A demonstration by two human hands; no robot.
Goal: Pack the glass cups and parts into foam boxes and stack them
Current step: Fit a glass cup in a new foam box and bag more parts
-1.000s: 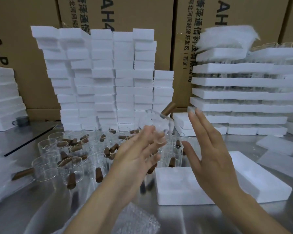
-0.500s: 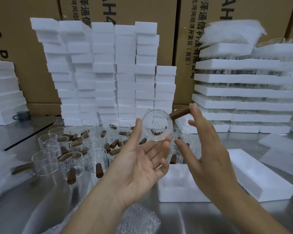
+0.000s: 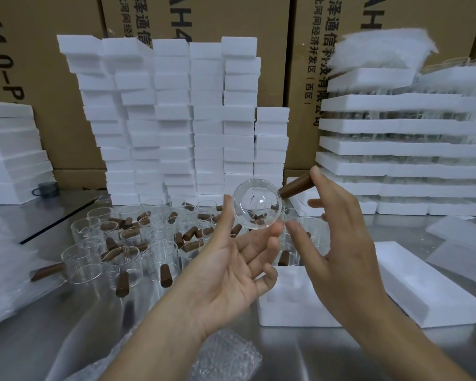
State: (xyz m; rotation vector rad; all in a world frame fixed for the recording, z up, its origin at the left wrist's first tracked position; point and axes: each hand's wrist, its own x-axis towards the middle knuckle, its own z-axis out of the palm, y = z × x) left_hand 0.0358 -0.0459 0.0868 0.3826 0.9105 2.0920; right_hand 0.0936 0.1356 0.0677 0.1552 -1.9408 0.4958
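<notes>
A clear glass cup with a brown wooden handle is held up in mid-air, its round bottom facing me. My right hand holds it, index fingertip on the handle's end and thumb under the glass. My left hand lies palm up, its straight fingertips touching the cup's lower edge. Under the hands sits a white foam box on the steel table. Many more glass cups with brown handles stand crowded at the left.
A foam piece lies right of the box. Tall stacks of foam blocks stand behind, and stacked packed foam trays at the back right. Bubble wrap lies at the near edge. Cardboard cartons form the back wall.
My left hand has turned palm up under the cup. The right hand has closed in on the handle, which now points right. The cup's bottom has turned toward me.
</notes>
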